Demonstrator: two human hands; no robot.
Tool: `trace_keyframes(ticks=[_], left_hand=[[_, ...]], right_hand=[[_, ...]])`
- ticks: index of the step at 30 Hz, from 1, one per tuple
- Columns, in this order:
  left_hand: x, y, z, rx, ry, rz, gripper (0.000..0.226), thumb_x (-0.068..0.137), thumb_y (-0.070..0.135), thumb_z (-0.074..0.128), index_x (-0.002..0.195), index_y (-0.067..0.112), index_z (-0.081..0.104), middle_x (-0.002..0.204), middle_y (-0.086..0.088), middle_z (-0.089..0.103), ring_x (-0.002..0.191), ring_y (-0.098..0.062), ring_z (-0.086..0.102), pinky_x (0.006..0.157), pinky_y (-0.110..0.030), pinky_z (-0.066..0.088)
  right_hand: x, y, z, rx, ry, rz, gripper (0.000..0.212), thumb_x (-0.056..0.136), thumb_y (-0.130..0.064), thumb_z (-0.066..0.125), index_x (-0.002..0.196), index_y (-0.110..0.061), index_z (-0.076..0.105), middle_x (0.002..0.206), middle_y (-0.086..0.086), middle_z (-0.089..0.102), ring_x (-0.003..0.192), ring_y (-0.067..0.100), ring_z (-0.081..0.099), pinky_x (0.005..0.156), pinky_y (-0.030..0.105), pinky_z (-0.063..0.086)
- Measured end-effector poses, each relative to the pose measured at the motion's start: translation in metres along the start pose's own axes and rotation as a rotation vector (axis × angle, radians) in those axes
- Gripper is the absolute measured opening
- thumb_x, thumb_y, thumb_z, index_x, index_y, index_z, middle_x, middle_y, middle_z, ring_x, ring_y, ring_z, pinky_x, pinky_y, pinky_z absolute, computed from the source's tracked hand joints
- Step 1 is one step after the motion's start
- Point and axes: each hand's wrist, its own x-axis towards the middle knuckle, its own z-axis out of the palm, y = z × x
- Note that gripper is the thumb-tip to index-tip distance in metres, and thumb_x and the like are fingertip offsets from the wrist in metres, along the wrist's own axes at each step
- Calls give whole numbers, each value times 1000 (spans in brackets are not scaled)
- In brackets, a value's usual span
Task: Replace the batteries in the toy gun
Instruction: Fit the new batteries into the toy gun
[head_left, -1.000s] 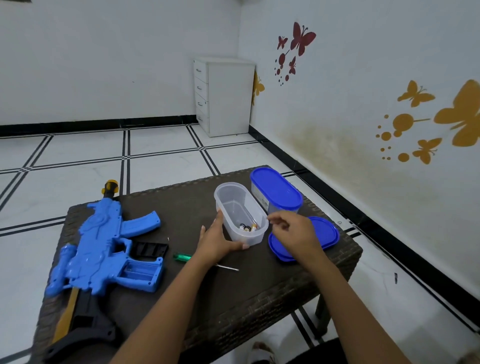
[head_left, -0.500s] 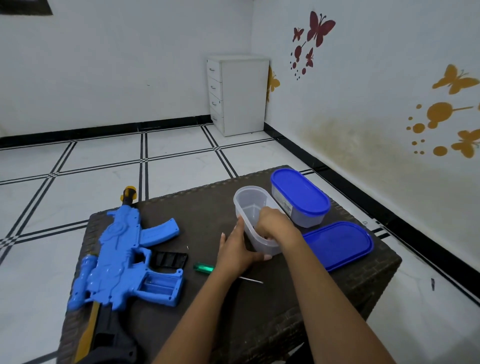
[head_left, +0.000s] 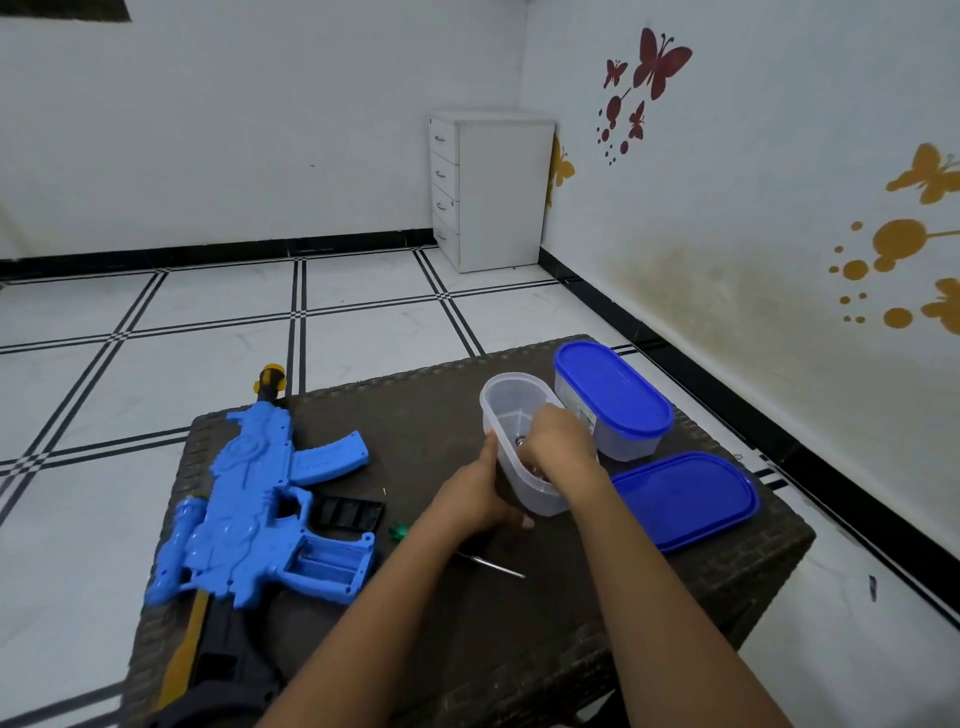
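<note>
A blue toy gun (head_left: 249, 499) lies on the left of the dark wicker table (head_left: 415, 415), its battery compartment (head_left: 324, 564) open and empty. The black compartment cover (head_left: 349, 514) rests beside it. An open clear container (head_left: 511, 415) stands at mid-table with batteries at its bottom. My left hand (head_left: 475, 493) holds the container's near-left side. My right hand (head_left: 558, 441) reaches inside it, fingers down among the batteries; whether they grip one is hidden.
The container's blue lid (head_left: 685, 499) lies to the right. A second, lidded container (head_left: 613, 405) stands behind it. A green-handled screwdriver (head_left: 488, 564) lies partly under my left forearm. A white drawer unit (head_left: 493, 187) stands in the room's corner.
My right hand went from above the blue lid into the clear container. My left hand stayed on the container's side. The camera view shifted, so everything sits further right.
</note>
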Motion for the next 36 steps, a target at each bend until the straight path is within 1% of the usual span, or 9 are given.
trace_keyframes(ticks=[4, 8, 12, 14, 21, 25, 28, 32, 36], left_hand=[[-26, 8, -32, 292, -8, -30, 87, 78, 33, 70, 146, 25, 16, 141, -5, 44, 127, -22, 43, 100, -33, 36], [-71, -36, -53, 690, 152, -26, 80, 83, 61, 48, 147, 24, 17, 151, 1, 29, 140, -16, 23, 114, -37, 16], [-103, -77, -61, 742, 221, -118, 137, 33, 91, -25, 145, 28, 22, 155, 6, 18, 144, -12, 7, 116, -42, 1], [-103, -82, -64, 728, 240, -144, 148, 22, 87, -33, 144, 28, 24, 155, 5, 18, 144, -12, 7, 115, -43, -1], [-100, -86, -61, 696, 196, -158, 147, 25, 87, -33, 144, 24, 27, 155, 5, 18, 144, -11, 5, 115, -41, -2], [-103, -84, -60, 707, 205, -141, 96, 72, 82, 5, 144, 23, 27, 156, 3, 16, 144, -11, 3, 116, -41, -3], [-102, -85, -60, 714, 181, -142, 125, 48, 89, -20, 143, 24, 28, 155, 4, 18, 144, -11, 5, 115, -42, -3], [-103, -81, -62, 721, 158, -169, 76, 84, 69, 21, 145, 22, 25, 156, 3, 15, 144, -12, 2, 116, -43, -5], [-102, -82, -60, 721, 163, -153, 74, 86, 66, 25, 145, 22, 24, 156, 3, 14, 144, -13, 2, 115, -43, -5]], right_hand=[[-5, -6, -17, 185, 161, -33, 14, 82, -11, 63, 94, -3, 65, 81, 11, 67, 75, 23, 66, 67, 32, 54], [-22, -30, -19, 489, 131, -172, 30, 78, -6, 64, 108, -10, 65, 101, 7, 70, 82, 19, 66, 65, 26, 54], [-28, -57, 9, 356, -74, -268, 36, 75, -8, 67, 111, -15, 65, 113, 4, 67, 101, 20, 63, 82, 29, 51], [-28, -65, 27, 255, -147, -298, 36, 74, -12, 69, 109, -19, 64, 114, 3, 65, 104, 22, 61, 87, 31, 51], [-28, -74, 55, 155, -219, -300, 42, 73, -18, 76, 111, -22, 60, 118, 1, 63, 108, 21, 58, 92, 36, 49], [-26, -71, 54, 162, -209, -304, 45, 75, -24, 75, 116, -22, 58, 115, 2, 64, 106, 21, 58, 90, 33, 48], [-28, -64, 35, 203, -108, -317, 35, 80, -21, 70, 113, -19, 61, 109, 5, 66, 102, 22, 60, 87, 31, 47], [-26, -26, -10, 102, 162, -184, 17, 89, -11, 54, 103, -7, 62, 98, 9, 67, 89, 24, 62, 75, 31, 46], [-23, -1, -14, -150, 51, 9, 1, 90, -7, 52, 90, -8, 52, 71, 5, 52, 77, 22, 56, 67, 28, 42]])
